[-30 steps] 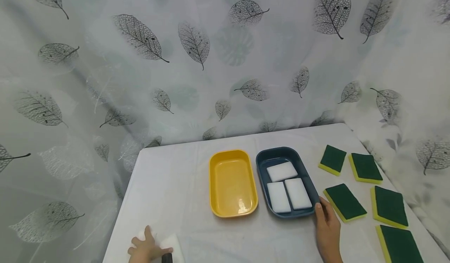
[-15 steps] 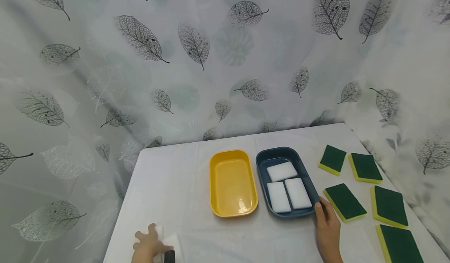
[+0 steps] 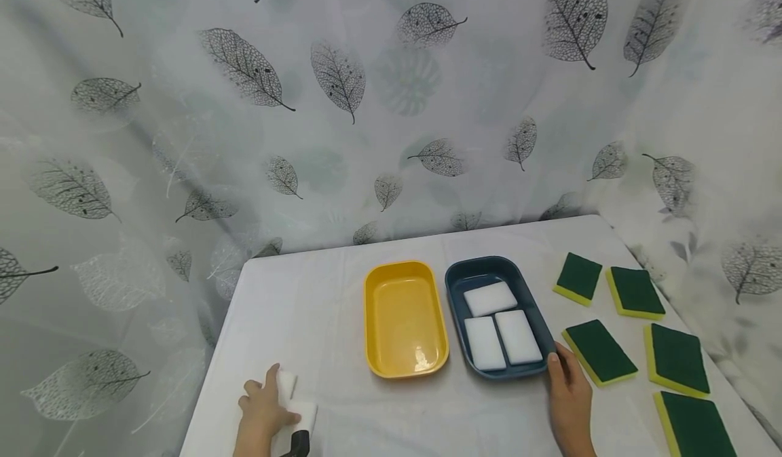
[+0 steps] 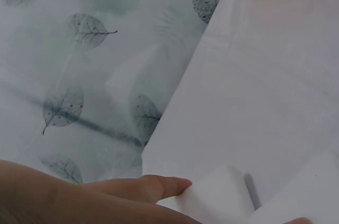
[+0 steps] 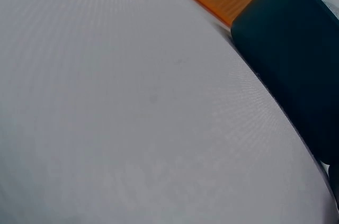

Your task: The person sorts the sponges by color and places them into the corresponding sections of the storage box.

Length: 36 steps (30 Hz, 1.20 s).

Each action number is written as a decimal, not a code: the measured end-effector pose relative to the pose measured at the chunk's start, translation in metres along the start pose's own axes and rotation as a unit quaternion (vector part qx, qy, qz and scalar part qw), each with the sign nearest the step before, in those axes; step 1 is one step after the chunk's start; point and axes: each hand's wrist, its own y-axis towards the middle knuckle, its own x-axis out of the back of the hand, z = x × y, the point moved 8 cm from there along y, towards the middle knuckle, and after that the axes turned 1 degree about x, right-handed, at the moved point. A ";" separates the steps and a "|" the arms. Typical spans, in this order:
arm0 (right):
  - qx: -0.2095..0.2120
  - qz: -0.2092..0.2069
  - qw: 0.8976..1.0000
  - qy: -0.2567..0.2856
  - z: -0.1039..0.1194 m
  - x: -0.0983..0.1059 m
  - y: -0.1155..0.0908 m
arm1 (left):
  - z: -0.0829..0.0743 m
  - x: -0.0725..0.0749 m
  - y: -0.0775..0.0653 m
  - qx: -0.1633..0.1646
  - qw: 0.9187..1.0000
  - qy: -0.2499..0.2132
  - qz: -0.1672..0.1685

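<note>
Left of the yellow tray [image 3: 403,331] and nearer the person, the left hand [image 3: 263,409] spreads over a white sponge [image 3: 285,384], grip unclear; likely light and soft, best pinched by its sides. The right hand [image 3: 569,396] clamps the blue tray [image 3: 482,273].

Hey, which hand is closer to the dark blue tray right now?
The right: your right hand touches the near right corner of the dark blue tray. Your left hand is far to its left, touching loose white sponges.
</note>
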 end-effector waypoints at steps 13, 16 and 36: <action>-0.009 0.006 1.000 -0.007 -0.005 0.000 0.002 | -0.012 0.009 0.001 -0.025 0.998 -0.021 -0.048; -0.013 0.010 1.000 -0.008 -0.006 0.000 0.003 | -0.011 0.009 0.004 -0.030 0.998 -0.025 -0.055; -0.014 0.011 1.000 0.002 -0.006 0.000 0.002 | -0.012 0.018 0.007 -0.056 0.992 -0.060 -0.100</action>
